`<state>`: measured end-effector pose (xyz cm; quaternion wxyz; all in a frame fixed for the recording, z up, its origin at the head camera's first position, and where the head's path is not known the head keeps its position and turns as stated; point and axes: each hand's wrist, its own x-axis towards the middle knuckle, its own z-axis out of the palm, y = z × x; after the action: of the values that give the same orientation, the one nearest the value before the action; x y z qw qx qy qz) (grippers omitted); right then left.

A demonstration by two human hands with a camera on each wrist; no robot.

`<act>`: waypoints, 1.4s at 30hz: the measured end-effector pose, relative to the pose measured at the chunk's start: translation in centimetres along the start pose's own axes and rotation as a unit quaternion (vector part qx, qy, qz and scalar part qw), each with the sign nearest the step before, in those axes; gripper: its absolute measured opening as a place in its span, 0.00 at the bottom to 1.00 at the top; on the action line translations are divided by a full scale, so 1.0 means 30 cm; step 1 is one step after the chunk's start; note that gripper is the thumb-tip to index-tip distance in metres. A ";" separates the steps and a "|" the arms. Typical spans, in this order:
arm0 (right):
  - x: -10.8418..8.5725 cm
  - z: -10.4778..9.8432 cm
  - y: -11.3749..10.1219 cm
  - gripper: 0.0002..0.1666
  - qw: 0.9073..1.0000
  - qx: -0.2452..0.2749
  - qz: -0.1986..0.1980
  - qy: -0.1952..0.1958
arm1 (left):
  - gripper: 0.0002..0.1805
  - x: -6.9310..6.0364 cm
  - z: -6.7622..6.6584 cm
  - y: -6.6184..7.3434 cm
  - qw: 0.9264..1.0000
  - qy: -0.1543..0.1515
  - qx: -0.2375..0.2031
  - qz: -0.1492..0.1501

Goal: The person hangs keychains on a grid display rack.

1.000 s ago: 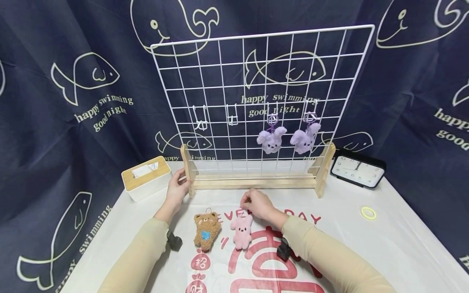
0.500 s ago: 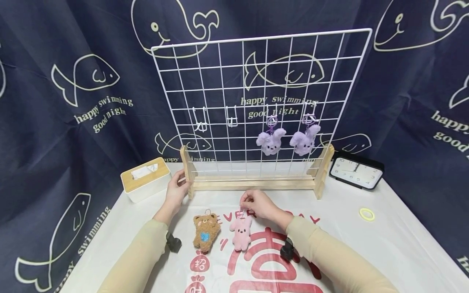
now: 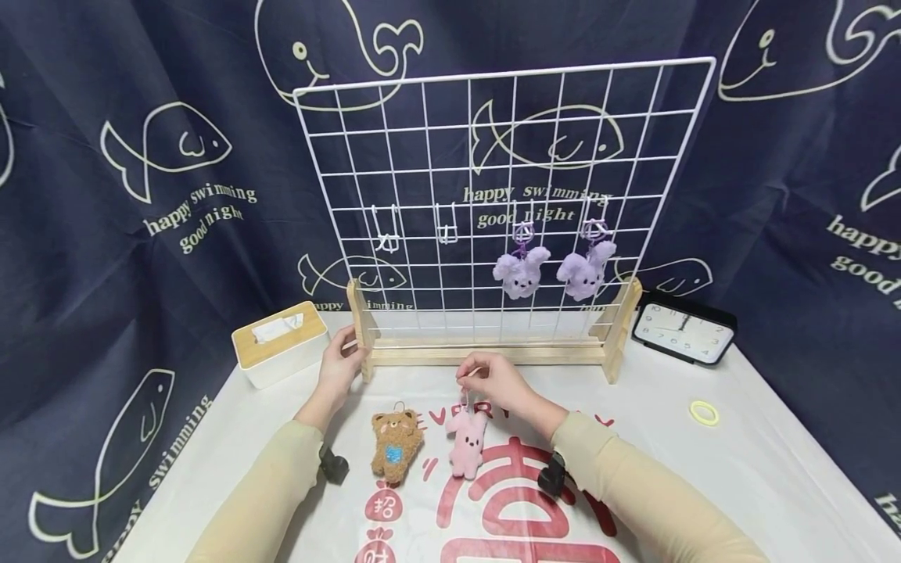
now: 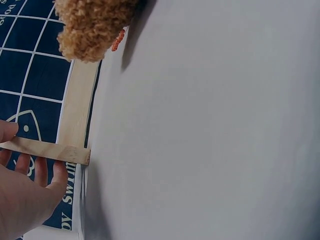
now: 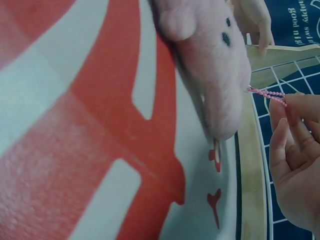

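Tissue box (image 3: 281, 356) at 8 o'clock, tissue (image 3: 279, 328) poking out, near the desk's (image 3: 211, 461) edge. Left hand (image 3: 340, 366)'s gripping the rack leg (image 4: 55, 149), right hand (image 3: 498, 385)'s pinching the pink plush's (image 3: 468, 444) bead chain (image 5: 269, 93).

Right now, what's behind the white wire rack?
Behind the rack, you can see a dark blue curtain with pale fish and words, plus some white table. The purple plush toys and wooden base cover some spots, so what's there is hidden.
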<state>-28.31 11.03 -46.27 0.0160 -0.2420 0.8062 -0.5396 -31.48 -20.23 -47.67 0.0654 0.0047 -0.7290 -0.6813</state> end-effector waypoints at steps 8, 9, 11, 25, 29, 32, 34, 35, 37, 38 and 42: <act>0.010 -0.020 -0.036 0.05 0.998 0.054 -0.020 0.003 | 0.32 -0.042 0.009 0.079 1.000 -0.010 0.005 -0.012; 0.010 -0.023 -0.043 0.05 0.998 0.056 -0.021 0.004 | 0.32 -0.051 0.011 0.092 1.000 -0.011 0.007 -0.011; 0.010 -0.029 -0.060 0.05 0.998 0.058 -0.022 0.005 | 0.31 -0.068 0.014 0.115 1.000 -0.012 0.009 -0.010; 0.003 -0.071 -0.263 0.05 0.999 0.038 -0.037 0.001 | 0.31 -0.074 0.013 0.125 1.000 -0.014 0.005 -0.011; 0.037 -0.068 -0.224 0.06 0.998 0.042 -0.038 0.003 | 0.31 -0.077 0.012 0.127 1.000 -0.015 0.003 -0.012; 0.063 -0.065 -0.196 0.06 0.998 0.049 -0.048 0.006 | 0.31 -0.080 0.012 0.131 1.000 -0.014 0.002 -0.013; 0.073 -0.067 -0.201 0.06 0.997 0.054 -0.057 0.011 | 0.30 -0.081 0.012 0.134 1.000 -0.012 0.003 -0.013; 0.077 -0.068 -0.206 0.05 0.996 0.054 -0.062 0.015 | 0.30 -0.081 0.012 0.134 1.000 -0.012 0.004 -0.013; 0.085 -0.070 -0.216 0.05 0.995 0.053 -0.076 0.021 | 0.30 -0.077 0.012 0.131 1.000 -0.012 0.004 -0.013; 0.089 -0.072 -0.221 0.05 0.995 0.051 -0.084 0.025 | 0.30 -0.075 0.011 0.127 1.000 -0.013 0.004 -0.012; 0.102 -0.079 -0.247 0.04 0.992 0.043 -0.113 0.028 | 0.31 -0.050 0.006 0.094 1.000 -0.015 0.003 -0.012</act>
<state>-28.94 9.59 -38.06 -0.0575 -0.3150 0.7501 -0.5787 -29.77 -19.71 -45.01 0.0463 0.0035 -0.7316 -0.6801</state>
